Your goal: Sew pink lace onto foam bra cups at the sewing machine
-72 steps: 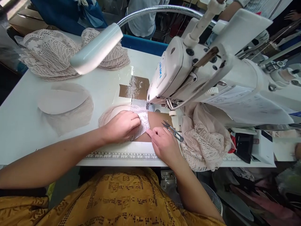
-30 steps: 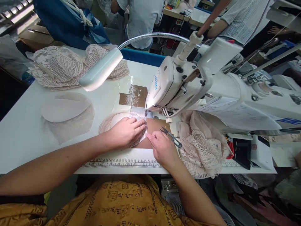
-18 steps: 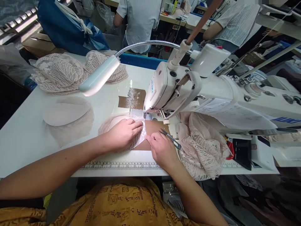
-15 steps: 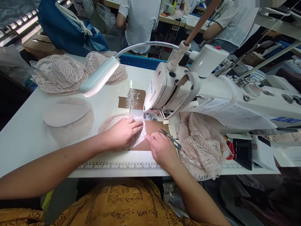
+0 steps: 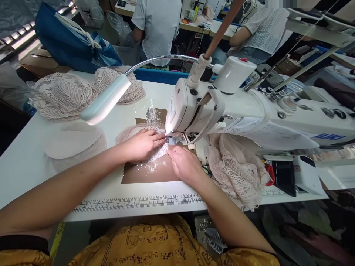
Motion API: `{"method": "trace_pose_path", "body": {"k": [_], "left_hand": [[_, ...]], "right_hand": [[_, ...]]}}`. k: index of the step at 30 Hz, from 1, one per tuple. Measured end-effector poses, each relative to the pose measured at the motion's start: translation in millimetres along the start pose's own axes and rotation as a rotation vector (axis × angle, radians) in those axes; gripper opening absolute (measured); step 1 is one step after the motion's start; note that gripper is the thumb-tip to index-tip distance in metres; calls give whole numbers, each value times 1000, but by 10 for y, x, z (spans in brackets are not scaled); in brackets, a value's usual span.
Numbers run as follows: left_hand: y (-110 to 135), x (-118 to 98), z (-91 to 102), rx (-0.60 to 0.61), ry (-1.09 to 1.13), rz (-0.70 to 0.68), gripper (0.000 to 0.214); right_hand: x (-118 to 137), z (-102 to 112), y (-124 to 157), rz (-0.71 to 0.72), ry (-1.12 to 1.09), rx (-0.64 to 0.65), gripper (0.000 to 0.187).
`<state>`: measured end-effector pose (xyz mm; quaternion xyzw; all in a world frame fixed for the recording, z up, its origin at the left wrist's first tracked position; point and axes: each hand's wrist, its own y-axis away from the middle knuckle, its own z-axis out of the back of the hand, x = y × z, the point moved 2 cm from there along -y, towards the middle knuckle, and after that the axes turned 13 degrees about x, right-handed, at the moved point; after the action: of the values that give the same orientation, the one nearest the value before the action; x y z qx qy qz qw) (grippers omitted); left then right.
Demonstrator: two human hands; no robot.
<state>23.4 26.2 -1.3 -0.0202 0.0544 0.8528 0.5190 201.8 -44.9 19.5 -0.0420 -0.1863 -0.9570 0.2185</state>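
My left hand (image 5: 142,145) lies flat with its fingers stretched over a pale lace piece (image 5: 159,152), pressing it beside the needle of the white sewing machine (image 5: 177,107). My right hand (image 5: 184,164) is closed, thumb and fingertips pinching the lace's near right edge just in front of the presser foot. Beneath the lace is a brown sheet (image 5: 146,173) on the table. Dark thread snips (image 5: 206,170) show only in part behind my right hand; whether it holds them is hidden.
Sheer oval pieces (image 5: 73,144) lie at left, and stacked lace (image 5: 63,92) behind them. A lamp (image 5: 107,99) hangs over the table. Bunched lace fabric (image 5: 234,170) lies right of my hand. A ruler strip (image 5: 138,202) runs along the front edge. Two people are beyond.
The lace has turned and shifted away from me under my hands, baring more of the brown sheet in front. My right hand has moved closer to the presser foot, covering most of the snips.
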Motion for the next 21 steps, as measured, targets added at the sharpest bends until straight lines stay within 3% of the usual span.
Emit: {"method": "trace_pose_path", "body": {"k": [4, 10, 21], "left_hand": [[11, -14, 36, 19, -56, -27, 40], [89, -130, -7, -23, 31, -102, 36], [-18, 95, -39, -57, 41, -73, 39]], "right_hand": [[-18, -56, -13, -2, 0, -30, 39], [-38, -89, -19, -7, 44, 3, 41], [-88, -132, -126, -83, 25, -16, 49]]}}
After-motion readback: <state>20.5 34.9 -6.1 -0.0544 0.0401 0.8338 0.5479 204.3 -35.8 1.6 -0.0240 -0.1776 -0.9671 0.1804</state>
